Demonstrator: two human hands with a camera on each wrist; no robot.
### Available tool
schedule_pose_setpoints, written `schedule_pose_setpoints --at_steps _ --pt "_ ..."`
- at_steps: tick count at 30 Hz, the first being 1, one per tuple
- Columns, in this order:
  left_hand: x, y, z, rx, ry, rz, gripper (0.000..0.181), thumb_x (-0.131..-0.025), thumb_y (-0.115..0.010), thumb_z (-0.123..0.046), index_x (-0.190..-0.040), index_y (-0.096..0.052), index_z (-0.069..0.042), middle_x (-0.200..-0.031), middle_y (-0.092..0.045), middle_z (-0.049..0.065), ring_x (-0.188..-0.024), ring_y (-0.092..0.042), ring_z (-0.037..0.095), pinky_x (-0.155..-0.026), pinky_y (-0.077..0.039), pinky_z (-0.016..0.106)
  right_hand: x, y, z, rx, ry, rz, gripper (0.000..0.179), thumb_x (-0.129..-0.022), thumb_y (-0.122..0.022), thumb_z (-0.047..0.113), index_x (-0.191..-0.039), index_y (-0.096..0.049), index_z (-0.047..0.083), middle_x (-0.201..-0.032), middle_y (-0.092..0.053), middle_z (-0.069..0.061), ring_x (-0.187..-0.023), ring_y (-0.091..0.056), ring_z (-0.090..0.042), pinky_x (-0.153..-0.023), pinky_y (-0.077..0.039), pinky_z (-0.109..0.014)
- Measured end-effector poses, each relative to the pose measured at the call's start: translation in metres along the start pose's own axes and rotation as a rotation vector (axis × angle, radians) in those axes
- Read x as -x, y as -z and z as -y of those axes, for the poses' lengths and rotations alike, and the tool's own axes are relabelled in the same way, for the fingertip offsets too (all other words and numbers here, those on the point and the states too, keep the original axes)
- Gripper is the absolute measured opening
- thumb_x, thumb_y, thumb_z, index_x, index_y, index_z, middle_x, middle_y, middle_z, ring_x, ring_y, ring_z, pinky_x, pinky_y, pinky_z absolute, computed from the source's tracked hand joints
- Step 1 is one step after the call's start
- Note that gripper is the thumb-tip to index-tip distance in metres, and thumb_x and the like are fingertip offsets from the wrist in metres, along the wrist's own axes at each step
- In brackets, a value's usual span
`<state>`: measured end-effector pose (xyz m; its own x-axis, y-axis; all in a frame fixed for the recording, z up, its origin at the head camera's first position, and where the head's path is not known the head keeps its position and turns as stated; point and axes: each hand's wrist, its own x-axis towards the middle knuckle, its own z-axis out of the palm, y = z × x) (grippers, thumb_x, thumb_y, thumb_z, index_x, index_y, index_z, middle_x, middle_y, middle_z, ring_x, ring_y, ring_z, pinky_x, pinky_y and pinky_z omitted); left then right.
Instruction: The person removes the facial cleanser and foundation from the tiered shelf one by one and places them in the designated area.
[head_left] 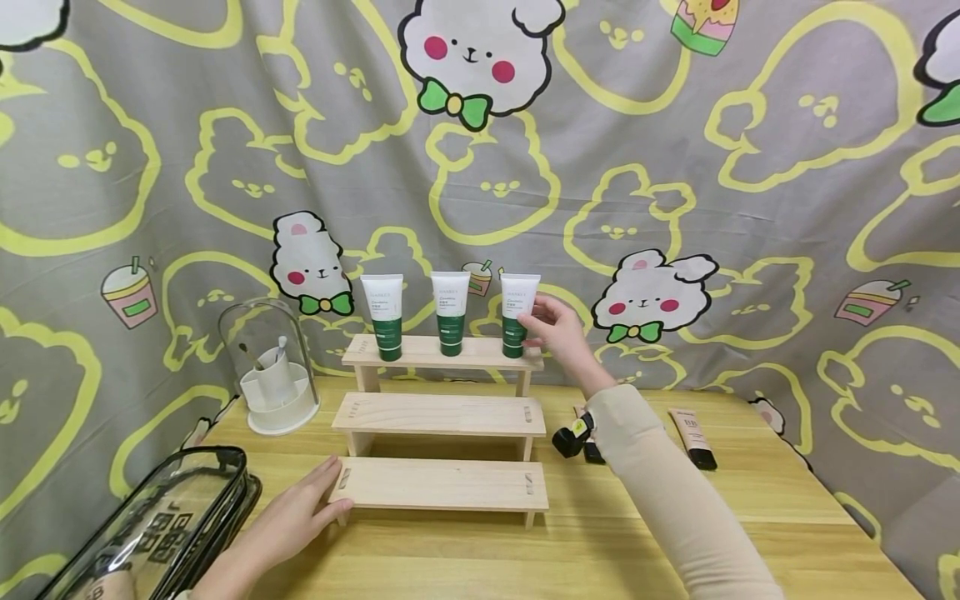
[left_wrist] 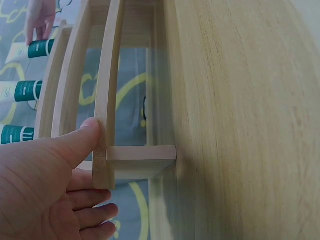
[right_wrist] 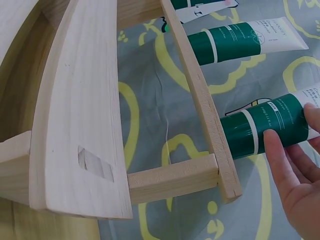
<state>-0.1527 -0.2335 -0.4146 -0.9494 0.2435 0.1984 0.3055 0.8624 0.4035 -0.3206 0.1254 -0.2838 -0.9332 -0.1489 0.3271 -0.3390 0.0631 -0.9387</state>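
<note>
A three-step wooden display stand (head_left: 442, 414) stands on the table. On its top step are three upright squeeze tubes with green lower parts and white upper parts: a left tube (head_left: 386, 321), a middle tube (head_left: 451, 317) and a right tube (head_left: 516, 333). My right hand (head_left: 558, 333) holds the right tube between thumb and fingers, its base at the step. At the lowest step's left end, my left hand (head_left: 296, 508) grips the wood. The left wrist view shows its thumb (left_wrist: 82, 140) against the front edge, the other fingers beyond the end.
A white organizer (head_left: 279, 396) with brushes stands at the back left. At the front left lies a clear black-edged bag (head_left: 161, 533). Right of the stand are a small black object (head_left: 570, 440), a partly hidden tube (head_left: 594, 452) and a beige tube (head_left: 692, 435). A patterned curtain (head_left: 495, 217) hangs behind.
</note>
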Motion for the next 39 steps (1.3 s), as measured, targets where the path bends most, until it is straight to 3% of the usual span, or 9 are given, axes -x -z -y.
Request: schedule_pose_setpoints --at_steps 18,24,39 --pt "0.000 0.000 0.001 0.000 0.010 0.011 0.067 -0.090 -0.056 -0.040 -0.133 -0.041 0.010 -0.136 -0.037 0.028 -0.123 -0.038 0.041 -0.098 -0.033 0.053 0.005 0.002 0.002 -0.002 0.029 0.018 0.038 -0.090 -0.061 0.009 -0.125 -0.051 -0.003 -0.115 -0.055 -0.021 -0.100 -0.055 -0.027 -0.079 -0.051 -0.047" --pt "0.000 0.000 0.001 0.003 0.010 0.012 0.068 -0.090 -0.056 -0.040 -0.133 -0.041 0.009 -0.137 -0.037 0.028 -0.123 -0.038 0.041 -0.098 -0.033 0.053 0.009 0.007 0.001 0.022 0.046 0.016 0.036 -0.089 -0.062 0.009 -0.122 -0.052 -0.003 -0.111 -0.057 -0.020 -0.093 -0.057 -0.021 -0.076 -0.053 -0.045" --pt "0.000 0.000 0.000 0.005 0.010 0.012 0.067 -0.090 -0.057 -0.039 -0.133 -0.041 0.009 -0.137 -0.037 0.027 -0.123 -0.038 0.041 -0.098 -0.033 0.054 0.039 0.035 0.004 0.087 0.052 0.024 0.040 -0.088 -0.064 0.014 -0.123 -0.052 -0.003 -0.108 -0.058 -0.019 -0.091 -0.058 -0.019 -0.074 -0.053 -0.047"
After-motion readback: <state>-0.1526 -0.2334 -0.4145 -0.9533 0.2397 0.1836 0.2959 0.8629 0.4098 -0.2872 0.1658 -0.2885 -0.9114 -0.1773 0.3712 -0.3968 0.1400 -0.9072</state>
